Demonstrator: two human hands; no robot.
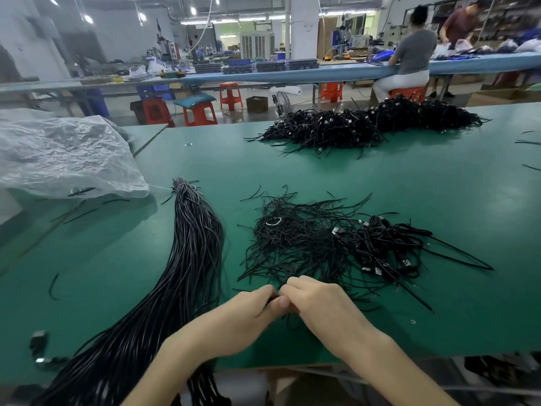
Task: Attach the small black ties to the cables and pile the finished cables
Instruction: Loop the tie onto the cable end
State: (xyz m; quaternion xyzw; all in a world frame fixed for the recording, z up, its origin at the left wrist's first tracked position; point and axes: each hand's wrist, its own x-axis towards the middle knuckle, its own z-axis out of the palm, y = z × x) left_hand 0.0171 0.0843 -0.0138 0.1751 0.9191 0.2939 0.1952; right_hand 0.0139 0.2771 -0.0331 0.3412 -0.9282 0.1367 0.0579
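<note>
My left hand (248,310) and my right hand (316,300) meet over the green table (380,183), fingers curled together around a thin black piece, mostly hidden between them. Just beyond my hands lies a loose heap of small black ties (295,241). To its right sits a small pile of coiled tied cables (386,247) with metal plugs. A long thick bundle of straight black cables (187,259) runs from the near left edge up the table. A large heap of finished cables (366,124) lies at the far side.
A crumpled clear plastic bag (64,153) covers the left of the table. Stray ties lie scattered on the left. Beyond the table are red stools (202,112), a long workbench (292,74) and two people working at the far right.
</note>
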